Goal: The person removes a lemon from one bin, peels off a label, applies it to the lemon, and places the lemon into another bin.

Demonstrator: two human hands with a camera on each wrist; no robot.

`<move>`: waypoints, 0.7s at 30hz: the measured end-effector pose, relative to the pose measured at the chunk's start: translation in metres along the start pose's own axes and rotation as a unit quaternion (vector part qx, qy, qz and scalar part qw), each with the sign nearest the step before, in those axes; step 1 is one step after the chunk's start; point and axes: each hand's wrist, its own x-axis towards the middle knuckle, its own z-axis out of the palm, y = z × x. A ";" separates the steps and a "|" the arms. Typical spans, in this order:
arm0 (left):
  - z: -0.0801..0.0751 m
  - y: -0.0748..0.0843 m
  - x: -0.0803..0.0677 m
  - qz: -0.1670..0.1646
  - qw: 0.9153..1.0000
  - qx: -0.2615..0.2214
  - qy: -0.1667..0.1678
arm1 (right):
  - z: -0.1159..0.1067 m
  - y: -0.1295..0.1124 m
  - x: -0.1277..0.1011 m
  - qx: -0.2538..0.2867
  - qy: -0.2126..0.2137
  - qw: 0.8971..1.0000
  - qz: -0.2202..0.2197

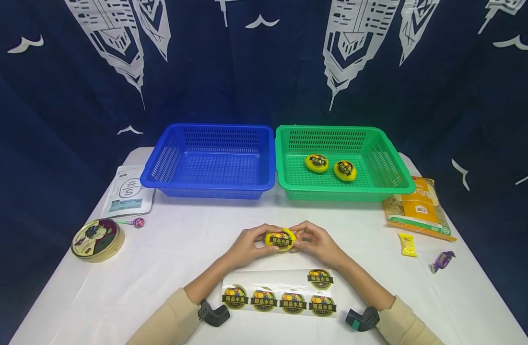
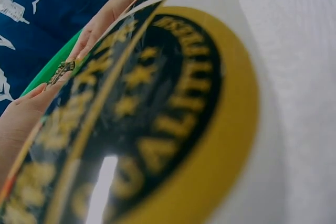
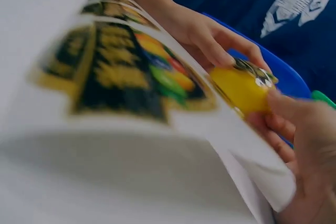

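Both hands hold a yellow lemon-shaped fruit point(image 1: 280, 239) with a round sticker on top, just above the white table. My left hand point(image 1: 248, 245) grips its left end and my right hand point(image 1: 314, 242) grips its right end; the right wrist view shows the fruit point(image 3: 242, 86) between curled fingers. A sticker sheet point(image 1: 279, 293) with several round fruit labels lies in front of my wrists and fills the left wrist view point(image 2: 157, 108). A green basket point(image 1: 285, 143) at the back holds two labelled yellow fruits point(image 1: 317, 163) point(image 1: 345, 170). Beside it stands a blue basket point(image 1: 165, 165).
A round tin point(image 1: 96, 239), a lollipop point(image 1: 136, 223) and a white pouch point(image 1: 127, 191) lie at the left. An orange snack bag point(image 1: 420, 208), a yellow candy point(image 1: 407, 245) and a purple wrapped candy point(image 1: 442, 260) lie at the right. Dark blue curtain hangs behind the table.
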 end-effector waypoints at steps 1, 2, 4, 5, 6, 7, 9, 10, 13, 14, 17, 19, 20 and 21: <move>0.000 0.000 0.000 -0.002 1.000 -0.002 0.001 | -0.002 -0.001 0.000 -0.009 0.007 1.000 -0.002; 0.000 0.000 0.000 -0.002 1.000 -0.003 0.002 | -0.004 -0.002 -0.001 -0.016 0.021 1.000 -0.004; -0.001 0.001 0.000 0.001 1.000 0.010 0.005 | -0.007 -0.006 -0.001 -0.029 0.078 0.997 -0.011; -0.001 0.001 0.001 0.004 1.000 0.019 0.007 | -0.009 -0.008 -0.001 -0.036 0.120 0.992 -0.017; -0.002 0.002 0.001 0.009 0.999 0.032 0.010 | -0.011 -0.009 0.000 -0.036 0.167 0.985 -0.023; -0.002 0.002 0.001 0.011 0.999 0.042 0.012 | -0.013 -0.011 0.000 -0.033 0.218 0.975 -0.028; -0.003 0.003 0.001 0.019 0.997 0.069 0.016 | -0.019 -0.014 0.001 -0.032 0.312 0.949 -0.040; -0.003 0.004 0.002 0.021 0.997 0.078 0.015 | -0.022 -0.015 0.002 -0.030 0.351 0.935 -0.047; -0.005 0.006 0.002 0.020 0.995 0.101 0.011 | -0.031 -0.023 0.003 -0.025 0.427 0.901 -0.072; -0.006 0.007 0.003 0.019 0.994 0.109 0.008 | -0.034 -0.026 0.003 -0.022 0.441 0.893 -0.081; -0.009 0.011 0.003 0.007 0.991 0.134 -0.001 | -0.042 -0.036 0.004 -0.024 0.475 0.875 -0.086; -0.011 0.013 0.004 -0.003 0.989 0.145 -0.009 | -0.045 -0.042 0.006 -0.023 0.491 0.867 -0.079; -0.012 0.014 0.004 -0.008 0.989 0.145 -0.013 | -0.047 -0.045 0.006 -0.020 0.499 0.863 -0.076; -0.013 0.015 0.004 -0.011 0.990 0.141 -0.020 | -0.048 -0.046 0.007 -0.015 0.507 0.859 -0.074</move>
